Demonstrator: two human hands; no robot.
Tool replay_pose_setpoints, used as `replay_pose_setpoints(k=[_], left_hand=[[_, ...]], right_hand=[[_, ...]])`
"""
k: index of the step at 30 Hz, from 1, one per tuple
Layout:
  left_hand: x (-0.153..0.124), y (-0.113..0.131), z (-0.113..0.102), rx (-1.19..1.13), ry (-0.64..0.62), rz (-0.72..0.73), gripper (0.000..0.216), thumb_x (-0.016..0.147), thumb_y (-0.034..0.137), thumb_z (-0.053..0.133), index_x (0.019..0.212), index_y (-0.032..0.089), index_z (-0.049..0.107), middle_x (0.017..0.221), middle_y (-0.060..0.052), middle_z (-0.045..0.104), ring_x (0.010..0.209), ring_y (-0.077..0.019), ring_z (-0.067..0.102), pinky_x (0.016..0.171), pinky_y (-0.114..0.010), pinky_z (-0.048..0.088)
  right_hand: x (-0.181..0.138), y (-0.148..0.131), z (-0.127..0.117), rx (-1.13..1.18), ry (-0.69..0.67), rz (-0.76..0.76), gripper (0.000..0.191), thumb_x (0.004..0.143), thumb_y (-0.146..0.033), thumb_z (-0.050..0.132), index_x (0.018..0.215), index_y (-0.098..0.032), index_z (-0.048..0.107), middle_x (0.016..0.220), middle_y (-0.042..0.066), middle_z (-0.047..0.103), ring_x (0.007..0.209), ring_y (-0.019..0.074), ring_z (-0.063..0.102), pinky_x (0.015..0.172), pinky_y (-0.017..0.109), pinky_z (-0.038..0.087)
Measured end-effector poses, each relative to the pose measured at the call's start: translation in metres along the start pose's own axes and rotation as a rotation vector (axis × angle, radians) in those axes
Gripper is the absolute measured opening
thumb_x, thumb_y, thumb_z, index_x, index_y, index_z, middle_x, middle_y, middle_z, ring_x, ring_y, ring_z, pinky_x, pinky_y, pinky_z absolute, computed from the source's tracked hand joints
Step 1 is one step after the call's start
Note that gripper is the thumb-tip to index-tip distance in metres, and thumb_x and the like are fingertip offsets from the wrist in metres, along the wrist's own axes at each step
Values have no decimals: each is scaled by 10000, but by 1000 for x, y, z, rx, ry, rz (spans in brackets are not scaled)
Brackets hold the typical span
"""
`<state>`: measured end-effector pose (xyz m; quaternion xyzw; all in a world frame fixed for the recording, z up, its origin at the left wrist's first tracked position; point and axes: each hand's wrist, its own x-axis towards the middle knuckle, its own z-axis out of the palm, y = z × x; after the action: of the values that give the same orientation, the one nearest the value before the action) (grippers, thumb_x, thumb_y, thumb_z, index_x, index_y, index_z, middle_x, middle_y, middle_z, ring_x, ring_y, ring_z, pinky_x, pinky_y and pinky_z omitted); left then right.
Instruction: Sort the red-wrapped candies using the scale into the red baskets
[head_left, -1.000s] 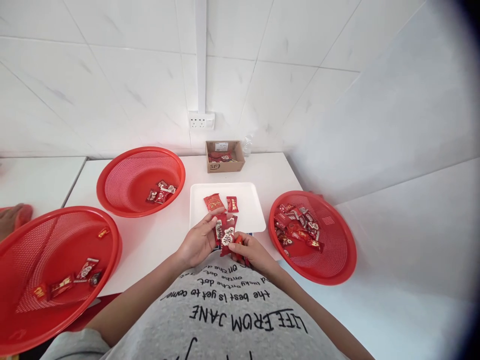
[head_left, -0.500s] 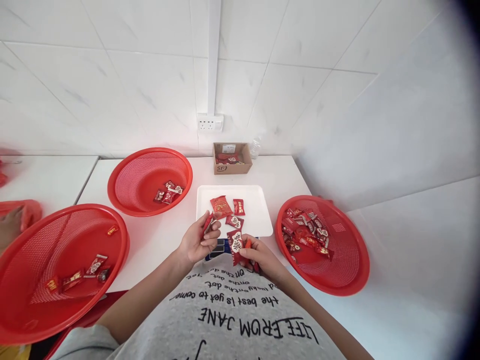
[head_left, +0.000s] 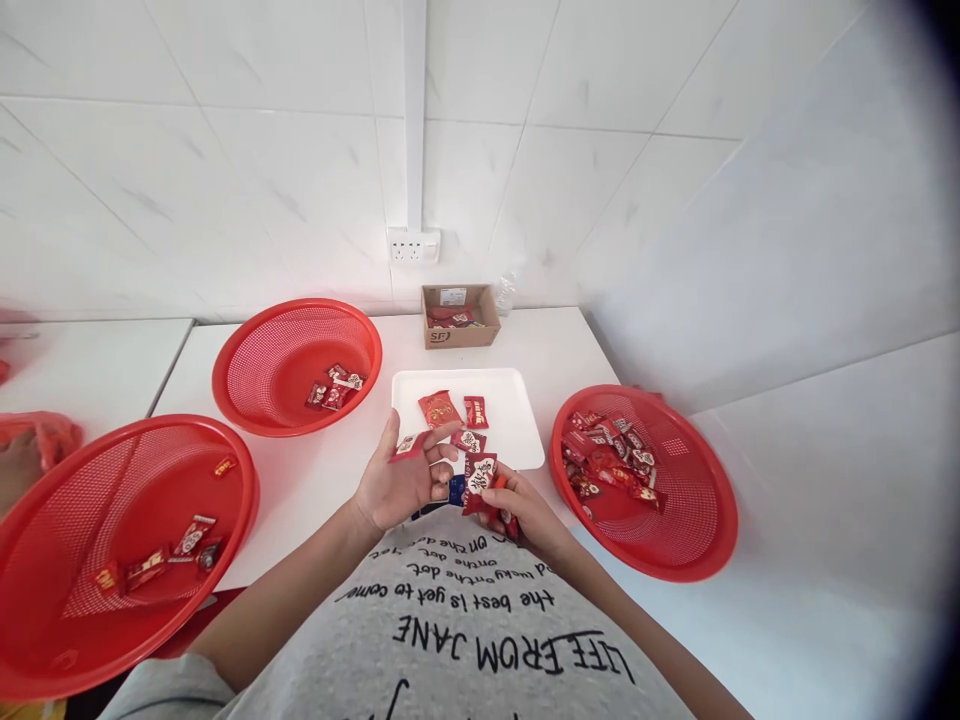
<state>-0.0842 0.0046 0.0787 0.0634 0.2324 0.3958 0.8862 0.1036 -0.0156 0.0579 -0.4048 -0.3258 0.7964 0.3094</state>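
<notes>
"Candy packets (head_left: pixel 478 478) lie all around; which do we hold?"

"Our right hand (head_left: pixel 517 508), at five o'clock from the tray's middle, is closed on one with pale lettering, and more red wrapper (head_left: pixel 511 525) shows beneath it. Our left hand (head_left: pixel 403 487), at seven o'clock, has its fingers loosely spread."

"And the small packet (head_left: pixel 409 446) between its thumb and forefinger?"

"We cannot tell whether it is pinched or slipping free."

"How far along are we, then?"

"Three pieces lie on the white tray (head_left: pixel 521 442): a large square packet (head_left: pixel 440 409) at ten o'clock, a narrow packet (head_left: pixel 475 411) at one, a lettered packet (head_left: pixel 470 440) at six. Those in our hands are not down on it, so we judge ourselves partway."

"What stock is left?"

"The right mesh basket (head_left: pixel 686 540), at four o'clock, holds the biggest heap. The far-left mesh basket (head_left: pixel 255 365), at ten, and near-left mesh basket (head_left: pixel 172 470), at eight, hold a few each. We see more in the cardboard box (head_left: pixel 471 338) at twelve."
</notes>
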Motion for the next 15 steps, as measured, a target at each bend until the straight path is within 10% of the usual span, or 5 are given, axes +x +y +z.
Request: replay_pose_setpoints(k=[7, 15], left_hand=[[8, -1, -16, 443, 165, 55, 337, 824, 434, 474, 999, 173, 595, 659, 5, 526, 492, -73, 435, 460, -191, 321], [24, 3, -60, 1576, 579, 292, 178, 801, 309, 476, 847, 187, 597, 716, -5, 555, 666, -143, 509, 611, -255, 371]], right_hand=[[-1, 1, 0, -17, 39, -2, 293, 655, -312, 628, 880, -191, 484, 553, -45, 559, 358, 30, 343, 354, 169, 171], [-2, -3, 0, -31, 61, 9, 263, 648, -297, 625, 835, -192, 473, 561, -51, 555, 366, 27, 343, 363, 172, 171]])
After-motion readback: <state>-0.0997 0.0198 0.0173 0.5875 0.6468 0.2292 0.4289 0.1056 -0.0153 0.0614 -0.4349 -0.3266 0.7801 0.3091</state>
